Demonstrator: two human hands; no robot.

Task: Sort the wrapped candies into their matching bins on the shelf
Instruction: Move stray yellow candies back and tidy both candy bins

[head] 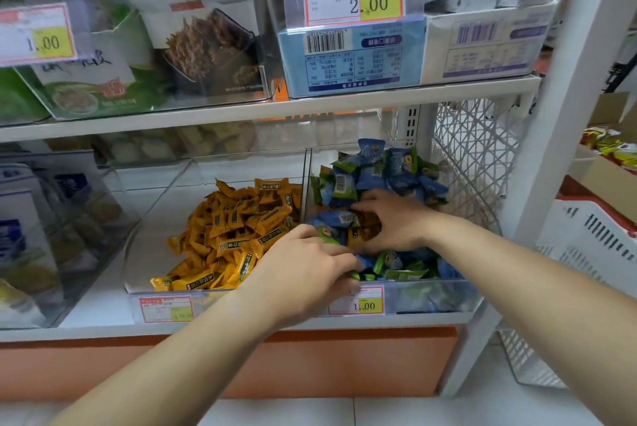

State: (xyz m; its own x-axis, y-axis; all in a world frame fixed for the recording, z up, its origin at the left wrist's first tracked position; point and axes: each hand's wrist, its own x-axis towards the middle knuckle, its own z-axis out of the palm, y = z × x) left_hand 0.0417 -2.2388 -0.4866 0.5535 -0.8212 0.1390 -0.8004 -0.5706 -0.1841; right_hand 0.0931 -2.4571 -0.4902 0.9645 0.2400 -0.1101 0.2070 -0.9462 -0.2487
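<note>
Two clear bins stand side by side on the lower shelf. The left bin (138,246) holds a heap of yellow wrapped candies (234,229). The right bin (448,298) is piled with blue and green wrapped candies (379,170), with a few yellow candies (365,229) mixed in near its middle. My right hand (396,218) reaches into the right bin, its fingers curled over the mixed yellow candies. My left hand (303,270) lies at the front of the same bin, its fingertips buried among green candies (396,270). What either hand holds is hidden.
Price tags (356,301) hang on the bin fronts. The upper shelf (310,105) carries clear bins of boxed and bagged snacks. A white lattice panel (475,156) closes the shelf's right side. White baskets (593,236) and cardboard boxes stand further right.
</note>
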